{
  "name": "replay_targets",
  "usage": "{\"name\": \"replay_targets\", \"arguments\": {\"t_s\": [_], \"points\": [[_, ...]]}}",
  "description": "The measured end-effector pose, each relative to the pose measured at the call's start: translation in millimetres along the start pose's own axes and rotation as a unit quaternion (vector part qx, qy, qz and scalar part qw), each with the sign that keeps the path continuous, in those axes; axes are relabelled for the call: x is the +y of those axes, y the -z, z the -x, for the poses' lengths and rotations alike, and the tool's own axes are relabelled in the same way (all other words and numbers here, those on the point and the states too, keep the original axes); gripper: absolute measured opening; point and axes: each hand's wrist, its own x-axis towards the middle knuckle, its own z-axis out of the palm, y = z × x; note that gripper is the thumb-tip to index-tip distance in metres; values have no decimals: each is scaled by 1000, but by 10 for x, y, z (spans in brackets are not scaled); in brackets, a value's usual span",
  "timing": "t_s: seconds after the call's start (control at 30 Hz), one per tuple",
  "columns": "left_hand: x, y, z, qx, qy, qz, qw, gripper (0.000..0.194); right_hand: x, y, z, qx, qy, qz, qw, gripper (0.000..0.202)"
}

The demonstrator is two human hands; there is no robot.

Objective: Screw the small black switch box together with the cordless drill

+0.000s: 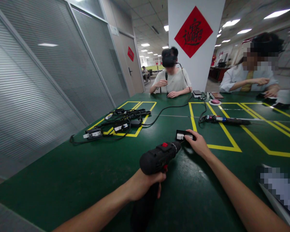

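Note:
In the head view, my left hand [147, 182] is wrapped round the grip of a black cordless drill [157, 158] with red buttons. The drill points away and to the right, and its chuck is close to a small black box [179, 132] with white parts inside. My right hand [197, 143] pinches the right end of that box just above the green table. Whether the drill's bit touches the box cannot be made out.
A heap of black cables and adapters [125, 120] lies on the green table [87, 180] at left. An electric screwdriver [227, 120] and a pink round object [215, 101] are at right. Two people [172, 77] sit across. A pixelated device [280, 190] lies near right.

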Motion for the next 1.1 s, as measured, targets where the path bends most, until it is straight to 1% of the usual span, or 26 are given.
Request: {"name": "replay_targets", "arguments": {"t_s": [0.2, 0.3, 0.43, 0.57, 0.73, 0.83, 1.0, 1.1], "points": [[35, 10, 17, -3, -2, -11, 1000, 27, 13, 0, -6, -1, 5, 7, 1000, 43], [17, 23, 18, -6, -5, -12, 1000, 26, 27, 1, -10, -1, 11, 9, 1000, 43], [-15, 25, 12, 1, 6, -7, 1000, 26, 33, -4, -5, -4, 9, 8, 1000, 42], [-29, 17, 13, 7, 8, 4, 1000, 26, 28, -20, 2, 6, 11, 11, 1000, 42], [-50, 21, 8, 7, -2, 9, 1000, 25, 26, -27, -1, 11, 13, 14, 1000, 43], [-61, 25, 1, 4, 3, 17, 1000, 25, 17, -21, 1, 9, 11, 16, 1000, 43], [-64, 17, 3, 8, -11, 9, 1000, 24, -12, -11, 13, 9, 6, 15, 1000, 43], [-60, 16, 8, 7, -7, 8, 1000, 25, -32, -6, 19, 8, 8, 9, 1000, 43]]}}
